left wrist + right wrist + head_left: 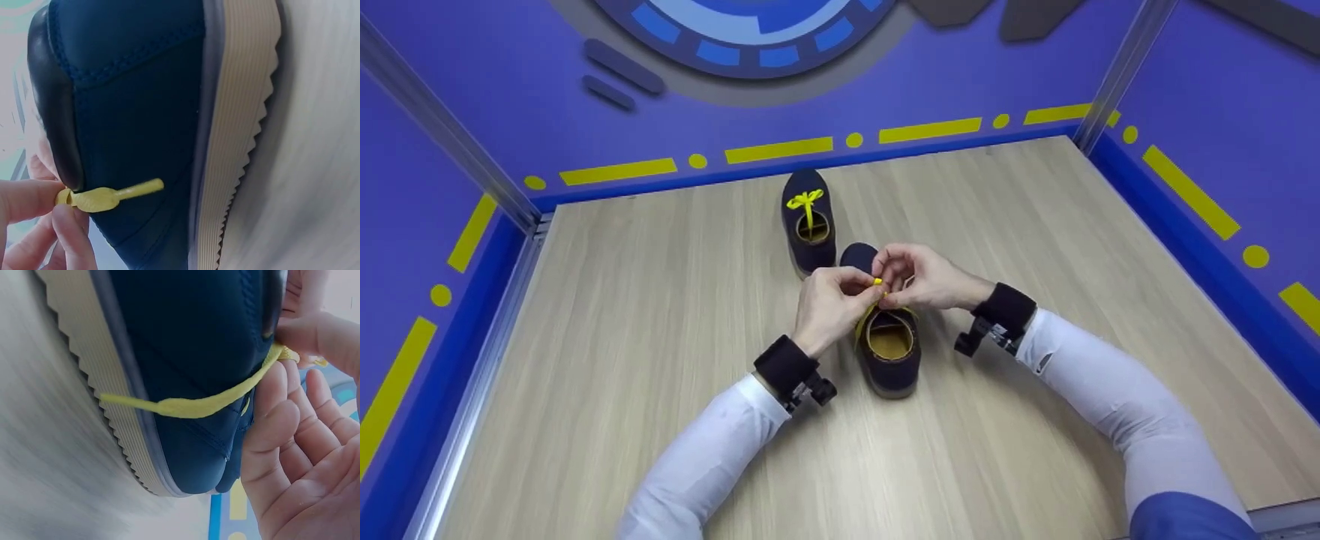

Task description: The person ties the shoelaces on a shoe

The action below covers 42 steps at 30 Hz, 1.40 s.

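A dark shoe [891, 371] with a tan inside stands on the table, toe away from me. My left hand [829, 304] pinches its yellow shoelace [98, 199] between thumb and finger above the tongue; one lace end hangs down the shoe's side. Opposite, my right hand [928, 277] has its fingers bent, with fingertips at the lace and close against the left thumb. Another lace end [197, 406] hangs past the sole in the right wrist view. Whether the right hand pinches the lace is unclear. The knot area is largely hidden by the fingers.
A matching dark shoe [802, 255] stands farther back, slightly left, its yellow lace tied in a bow [805, 199]. Both stand on a wood-grain table [660, 337]. Blue-purple panels [780, 112] with yellow marks enclose the back and sides.
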Available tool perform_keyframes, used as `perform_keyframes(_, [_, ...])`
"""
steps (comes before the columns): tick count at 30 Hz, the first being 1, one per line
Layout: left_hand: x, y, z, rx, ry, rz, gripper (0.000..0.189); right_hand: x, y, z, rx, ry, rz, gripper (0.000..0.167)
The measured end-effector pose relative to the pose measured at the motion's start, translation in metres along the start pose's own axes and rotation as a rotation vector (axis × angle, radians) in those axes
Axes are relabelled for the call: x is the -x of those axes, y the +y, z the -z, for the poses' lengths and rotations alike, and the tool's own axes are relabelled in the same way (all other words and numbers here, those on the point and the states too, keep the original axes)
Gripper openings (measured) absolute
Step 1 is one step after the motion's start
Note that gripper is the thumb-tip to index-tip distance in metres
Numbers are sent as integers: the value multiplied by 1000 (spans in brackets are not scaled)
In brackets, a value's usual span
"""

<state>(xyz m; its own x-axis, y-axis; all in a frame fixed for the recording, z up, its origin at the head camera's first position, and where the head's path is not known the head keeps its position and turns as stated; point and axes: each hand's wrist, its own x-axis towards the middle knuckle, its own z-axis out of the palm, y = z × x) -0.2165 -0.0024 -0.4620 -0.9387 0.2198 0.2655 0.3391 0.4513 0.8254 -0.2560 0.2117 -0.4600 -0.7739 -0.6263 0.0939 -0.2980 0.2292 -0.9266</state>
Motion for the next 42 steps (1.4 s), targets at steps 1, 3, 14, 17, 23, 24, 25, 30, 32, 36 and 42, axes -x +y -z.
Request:
perform_keyframes(1, [0, 0, 1, 7, -6, -1, 10, 0, 0, 0, 5, 2, 2, 31])
perform_keyframes(3, [0, 0, 2, 24, -20, -3, 10, 0, 1, 0, 17, 7, 6, 29])
perform_keyframes(14, [2, -3, 8, 39, -62, -20, 6, 2, -1, -7, 371, 43, 131, 18])
perform_keyframes(17, [2, -3, 8, 37, -57, -33, 5, 1, -1, -7, 408, 45, 142, 14])
perform_keyframes(23, [2, -4, 6, 42, -42, -55, 7, -2, 4, -4, 276, 3, 20, 8])
perform_keyframes(24, [2, -5, 6, 37, -39, -57, 7, -2, 5, -3, 241, -13, -7, 8])
perform_keyframes(25, [2, -5, 5, 34, -35, -59, 8, -3, 5, -3, 206, -29, -31, 6])
perform_keyframes(30, [3, -4, 2, -6, -11, -102, 9, -2, 3, 4, -2, -115, -168, 7])
perform_keyframes(32, [4, -4, 1, -32, 4, -134, 9, -1, 2, 8, -97, -134, -237, 11])
perform_keyframes(36, [5, -5, -2, -86, 39, -207, 7, -1, 0, 12, -206, -165, -334, 16])
perform_keyframes(42, [7, -8, -6, -134, 81, -316, 8, -2, -5, 15, -155, -225, -423, 10])
